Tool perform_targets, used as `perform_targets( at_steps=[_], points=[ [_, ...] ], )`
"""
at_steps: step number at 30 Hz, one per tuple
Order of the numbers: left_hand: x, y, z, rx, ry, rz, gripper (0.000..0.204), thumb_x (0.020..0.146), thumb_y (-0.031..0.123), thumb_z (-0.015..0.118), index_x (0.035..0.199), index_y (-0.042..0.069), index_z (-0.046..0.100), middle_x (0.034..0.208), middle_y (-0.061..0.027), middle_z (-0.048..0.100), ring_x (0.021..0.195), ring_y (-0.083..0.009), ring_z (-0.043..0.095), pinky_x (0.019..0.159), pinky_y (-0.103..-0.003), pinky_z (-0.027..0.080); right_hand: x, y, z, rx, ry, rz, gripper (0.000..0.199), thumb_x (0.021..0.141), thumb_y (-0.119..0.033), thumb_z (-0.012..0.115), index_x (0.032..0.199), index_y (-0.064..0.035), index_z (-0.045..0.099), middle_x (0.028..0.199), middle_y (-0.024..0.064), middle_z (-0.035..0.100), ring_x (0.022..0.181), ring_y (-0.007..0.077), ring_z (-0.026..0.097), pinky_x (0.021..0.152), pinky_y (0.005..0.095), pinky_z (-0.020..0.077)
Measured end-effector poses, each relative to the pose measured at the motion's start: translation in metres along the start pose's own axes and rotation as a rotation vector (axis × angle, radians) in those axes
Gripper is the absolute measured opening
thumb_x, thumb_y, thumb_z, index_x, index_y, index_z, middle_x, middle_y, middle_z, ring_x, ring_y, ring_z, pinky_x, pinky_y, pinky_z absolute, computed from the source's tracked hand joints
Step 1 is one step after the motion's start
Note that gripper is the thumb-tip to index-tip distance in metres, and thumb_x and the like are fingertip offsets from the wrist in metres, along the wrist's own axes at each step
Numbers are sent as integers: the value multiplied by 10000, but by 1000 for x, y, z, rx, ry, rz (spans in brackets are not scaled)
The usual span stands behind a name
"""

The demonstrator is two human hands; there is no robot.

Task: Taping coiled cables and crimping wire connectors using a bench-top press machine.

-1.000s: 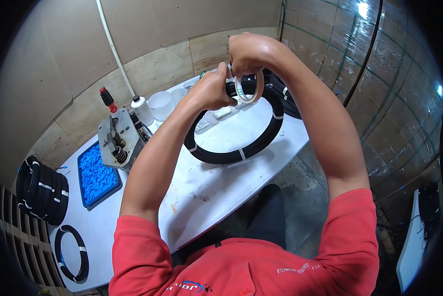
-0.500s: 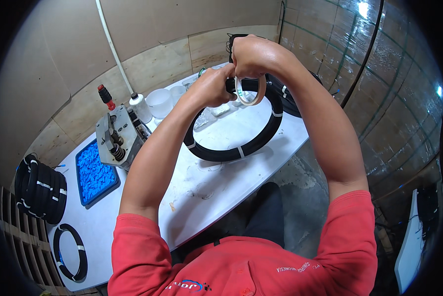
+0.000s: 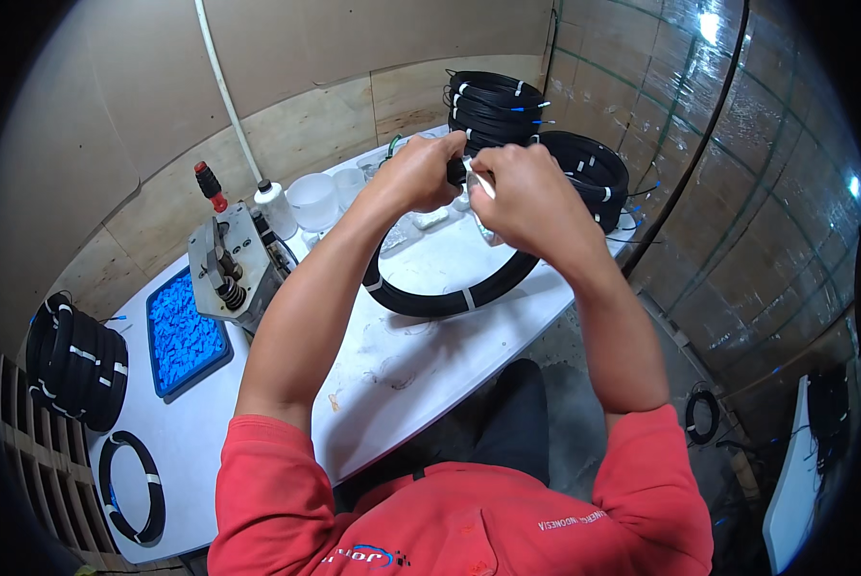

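Near the upper middle of the frame both hands meet over the far edge of a black cable coil (image 3: 450, 300) that lies flat on the white table (image 3: 402, 374). The left hand (image 3: 413, 175) is curled shut around the coil's upper arc, and the right hand (image 3: 526, 197) is closed in a pinch on a short white strip (image 3: 484, 184) held against that same spot (whether it is tape or a tie cannot be told at this size). The coil already carries white bands at its left side and on its lower arc, so by the look of it the binding is well along, with the band at the top in hand and not finished. Judging from how things lie, a good deal of the same work is done: banded black coils are stacked (image 3: 493, 106) at the upper middle just behind the hands, another pile (image 3: 594, 173) sits to their right, a thick bundle (image 3: 73, 360) hangs at the far left, and one single banded coil (image 3: 131, 485) lies at the lower left of the table. Left of the hands stand a grey metal bench tool (image 3: 227, 264) with a red knob, a blue tray (image 3: 187, 336) of small blue pieces, and some clear plastic cups (image 3: 313, 200).
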State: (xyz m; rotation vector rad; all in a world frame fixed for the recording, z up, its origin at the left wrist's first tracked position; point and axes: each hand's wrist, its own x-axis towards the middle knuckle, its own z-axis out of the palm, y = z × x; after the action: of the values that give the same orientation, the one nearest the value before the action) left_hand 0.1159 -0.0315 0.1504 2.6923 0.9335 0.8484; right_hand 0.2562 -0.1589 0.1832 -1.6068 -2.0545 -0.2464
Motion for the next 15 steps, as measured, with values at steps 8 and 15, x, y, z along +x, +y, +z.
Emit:
perform_targets(
  at_steps=[8, 15],
  points=[
    [-3, 6, -6, -22, -37, -1, 402, 725, 176, 810, 992, 20, 554, 834, -230, 679, 799, -420, 652, 719, -464, 498, -41, 11, 62, 129, 196, -21, 305, 883, -108, 648, 1144, 49, 667, 870, 251, 712, 804, 396, 712, 760, 488, 573],
    [0, 11, -6, -26, -95, -48, 423, 699, 115, 810, 1050, 1, 603, 952, -240, 703, 928, -417, 679, 795, -458, 520, -52, 16, 76, 64, 241, 12, 377, 898, -100, 646, 1247, 43, 638, 874, 214, 709, 781, 364, 715, 726, 453, 583]
  ],
)
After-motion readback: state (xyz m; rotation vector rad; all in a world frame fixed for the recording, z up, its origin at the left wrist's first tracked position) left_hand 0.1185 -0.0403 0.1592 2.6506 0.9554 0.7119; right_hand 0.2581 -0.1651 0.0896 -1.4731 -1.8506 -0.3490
